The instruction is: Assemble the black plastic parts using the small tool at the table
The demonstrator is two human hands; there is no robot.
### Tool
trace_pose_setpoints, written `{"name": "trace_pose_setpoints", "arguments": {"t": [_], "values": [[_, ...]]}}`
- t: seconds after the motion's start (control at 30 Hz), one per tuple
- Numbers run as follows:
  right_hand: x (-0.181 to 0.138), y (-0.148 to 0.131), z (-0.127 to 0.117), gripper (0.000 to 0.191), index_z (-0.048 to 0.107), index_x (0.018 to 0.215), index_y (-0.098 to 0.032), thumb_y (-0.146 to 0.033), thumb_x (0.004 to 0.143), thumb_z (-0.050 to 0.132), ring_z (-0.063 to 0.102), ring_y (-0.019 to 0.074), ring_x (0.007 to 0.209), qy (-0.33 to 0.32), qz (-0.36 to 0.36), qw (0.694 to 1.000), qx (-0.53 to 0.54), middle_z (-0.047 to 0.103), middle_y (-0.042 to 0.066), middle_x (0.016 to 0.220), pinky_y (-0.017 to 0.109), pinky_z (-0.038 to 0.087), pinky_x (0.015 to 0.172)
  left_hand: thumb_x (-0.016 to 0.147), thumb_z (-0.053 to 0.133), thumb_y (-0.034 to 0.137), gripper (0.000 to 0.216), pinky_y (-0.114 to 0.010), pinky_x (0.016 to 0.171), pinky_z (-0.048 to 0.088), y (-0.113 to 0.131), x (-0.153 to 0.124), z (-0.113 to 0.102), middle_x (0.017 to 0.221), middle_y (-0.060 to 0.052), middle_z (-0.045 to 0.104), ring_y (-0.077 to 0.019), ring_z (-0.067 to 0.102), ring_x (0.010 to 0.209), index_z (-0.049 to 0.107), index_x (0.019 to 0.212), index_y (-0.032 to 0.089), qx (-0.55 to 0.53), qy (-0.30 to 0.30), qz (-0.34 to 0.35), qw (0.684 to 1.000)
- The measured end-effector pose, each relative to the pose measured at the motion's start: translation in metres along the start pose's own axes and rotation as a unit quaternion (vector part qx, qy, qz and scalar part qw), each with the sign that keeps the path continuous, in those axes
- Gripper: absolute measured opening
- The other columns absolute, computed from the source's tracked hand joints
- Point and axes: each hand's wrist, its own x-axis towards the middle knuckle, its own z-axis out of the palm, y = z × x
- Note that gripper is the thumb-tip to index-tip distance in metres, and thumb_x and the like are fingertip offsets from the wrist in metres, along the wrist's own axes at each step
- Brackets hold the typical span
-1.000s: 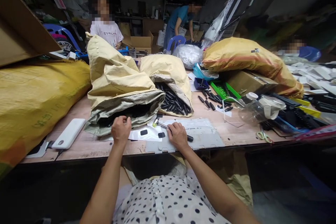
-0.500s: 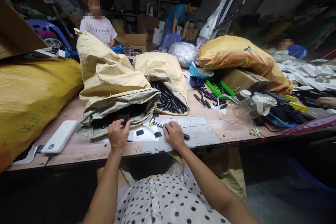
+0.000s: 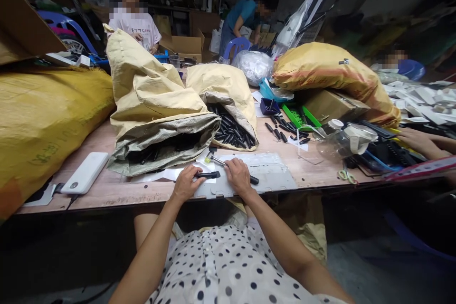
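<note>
Black slender piece, left hand pinching it, right hand gripping yellow-tipped hammer

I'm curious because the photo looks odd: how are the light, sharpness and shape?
In the head view, the table is lit but the background is dark; the same head view shows the left hand and right hand fairly clear, the plastic bag glinting, and, at its left edge, the yellow sack seemingly stretched.
</note>
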Motion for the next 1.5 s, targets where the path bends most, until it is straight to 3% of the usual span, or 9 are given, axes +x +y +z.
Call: {"name": "trace_pose_setpoints", "arguments": {"t": [0.33, 0.6, 0.73, 0.93, 1.2, 1.37, 1.5], "values": [[-0.044, -0.016, -0.028, 0.032, 0.069, 0.114, -0.023, -0.028, 0.104, 0.039, 0.066, 0.0181, 0.087, 0.024, 0.029, 0.982, 0.186, 0.068, 0.005, 0.094, 0.027, 0.053, 0.078, 0.085, 0.071, 0.025, 0.007, -0.03, 0.075, 0.05, -0.002, 0.0, 0.004, 0.081, -0.002, 0.065, -0.018, 0.06, 0.077, 0.075, 0.089, 0.022, -0.018, 0.006, -0.011, 1.0], [-0.055, -0.024, -0.039, 0.033, 0.069, 0.119, -0.024, -0.026, 0.104, 0.039, 0.068, 0.0184, 0.09, 0.035, 0.022, 0.984, 0.176, 0.07, 0.006, 0.096, 0.027, 0.055, 0.077, 0.085, 0.072, 0.026, 0.006, -0.03, 0.076, 0.05, 0.001, -0.001, 0.004, 0.08, -0.002, 0.065, -0.0188, 0.06, 0.079, 0.076, 0.088, 0.022, -0.022, 0.003, -0.022, 1.0], [-0.059, -0.024, -0.039, 0.032, 0.07, 0.117, -0.027, -0.026, 0.103, 0.042, 0.068, 0.0179, 0.084, 0.01, 0.016, 0.99, 0.143, 0.069, 0.005, 0.094, 0.026, 0.054, 0.072, 0.085, 0.072, 0.026, 0.006, -0.03, 0.075, 0.05, 0.0, -0.001, 0.005, 0.08, -0.002, 0.065, -0.0191, 0.06, 0.079, 0.076, 0.087, 0.023, -0.025, 0.003, -0.025, 0.999], [-0.051, -0.03, -0.043, 0.033, 0.07, 0.119, -0.026, -0.026, 0.103, 0.041, 0.068, 0.0175, 0.086, 0.018, 0.019, 0.987, 0.158, 0.069, 0.005, 0.094, 0.025, 0.054, 0.074, 0.083, 0.073, 0.024, 0.003, -0.03, 0.075, 0.049, 0.001, 0.0, 0.005, 0.079, -0.002, 0.065, -0.019, 0.06, 0.079, 0.075, 0.086, 0.023, -0.034, 0.004, -0.029, 0.999], [-0.053, -0.039, -0.038, 0.031, 0.07, 0.115, -0.028, -0.025, 0.102, 0.043, 0.065, 0.0157, 0.077, -0.021, -0.014, 0.99, 0.138, 0.068, 0.003, 0.09, 0.024, 0.05, 0.065, 0.082, 0.074, 0.023, 0.001, -0.029, 0.074, 0.048, 0.004, 0.0, 0.004, 0.08, -0.001, 0.065, -0.0191, 0.06, 0.08, 0.073, 0.082, 0.023, -0.04, -0.002, -0.037, 0.999], [-0.038, -0.025, -0.033, 0.031, 0.07, 0.117, -0.027, -0.025, 0.103, 0.042, 0.066, 0.0176, 0.088, 0.016, 0.005, 0.99, 0.137, 0.068, 0.004, 0.095, 0.026, 0.052, 0.077, 0.08, 0.076, 0.024, 0.004, -0.03, 0.075, 0.05, 0.004, 0.001, 0.005, 0.08, -0.002, 0.066, -0.0197, 0.062, 0.081, 0.074, 0.083, 0.023, -0.035, 0.006, -0.041, 0.999], [-0.013, -0.004, -0.022, 0.029, 0.072, 0.115, -0.026, -0.024, 0.102, 0.045, 0.063, 0.0189, 0.087, 0.026, 0.014, 0.997, 0.071, 0.067, 0.006, 0.097, 0.027, 0.048, 0.075, 0.08, 0.075, 0.024, 0.005, -0.031, 0.077, 0.051, 0.004, 0.0, 0.004, 0.081, -0.002, 0.065, -0.02, 0.062, 0.08, 0.075, 0.085, 0.024, -0.019, 0.007, -0.031, 0.999]]}}
